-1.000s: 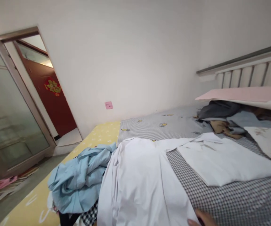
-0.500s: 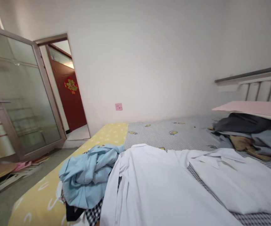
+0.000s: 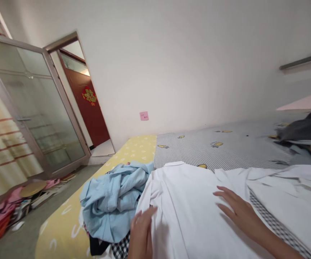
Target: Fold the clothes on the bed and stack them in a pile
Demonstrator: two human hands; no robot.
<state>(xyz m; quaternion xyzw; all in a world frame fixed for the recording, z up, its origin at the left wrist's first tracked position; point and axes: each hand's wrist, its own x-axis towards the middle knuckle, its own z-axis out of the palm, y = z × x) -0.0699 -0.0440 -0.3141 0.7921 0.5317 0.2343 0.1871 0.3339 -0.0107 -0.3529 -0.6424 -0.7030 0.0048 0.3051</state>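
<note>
A white long-sleeved shirt [image 3: 190, 212] lies spread out on the bed, its collar toward the wall. Over its left edge, by the sleeve, is my left hand [image 3: 142, 228], fingers pointing forward and apart from the thumb; whether it touches the cloth is unclear. My right hand [image 3: 235, 208] hovers at the shirt's right side with the fingers spread and nothing in them. A crumpled light-blue garment [image 3: 115, 198] sits in a heap just left of the shirt. To the right lies another white shirt [image 3: 293, 201], which looks folded.
The bed has a yellow sheet [image 3: 61, 219] on the left and a grey checked cover [image 3: 188, 151]. Dark clothes [image 3: 303, 127] are piled at the far right under a pink board [image 3: 305, 101]. A glass door [image 3: 39, 104] stands ajar at left, with clutter [image 3: 34, 189] on the floor.
Both my hands have come into view from below, over the spread white shirt. The camera has turned left, so things appear shifted right.
</note>
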